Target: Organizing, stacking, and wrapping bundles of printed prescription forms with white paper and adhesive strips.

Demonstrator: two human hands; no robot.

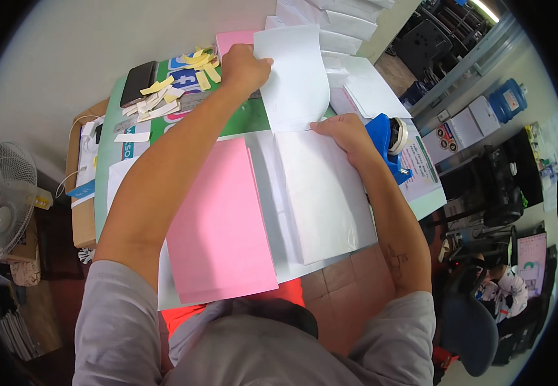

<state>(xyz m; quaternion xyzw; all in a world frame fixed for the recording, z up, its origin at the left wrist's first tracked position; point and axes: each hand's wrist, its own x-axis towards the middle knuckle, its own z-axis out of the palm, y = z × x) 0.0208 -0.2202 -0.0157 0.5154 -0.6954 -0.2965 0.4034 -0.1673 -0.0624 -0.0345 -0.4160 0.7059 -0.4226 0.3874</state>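
My left hand [245, 67] grips the left edge of a white paper sheet [292, 77], raised at the back of the green work surface [134, 128], beside a pink sheet behind it. My right hand [340, 135] pinches that sheet near its lower right corner, over the top of a white paper stack [324, 199]. Pink sheets [214, 231] lie left of that stack, on larger white paper, between my forearms. A blue tape dispenser [382, 141] with a roll stands just right of my right hand.
Yellow and white paper strips [163, 100] and a dark flat device [138, 83] lie at back left. More white paper [369, 87] is at back right. A fan [2, 199] stands left of the table; chairs [468, 331] and a blue water jug [507, 100] are to the right.
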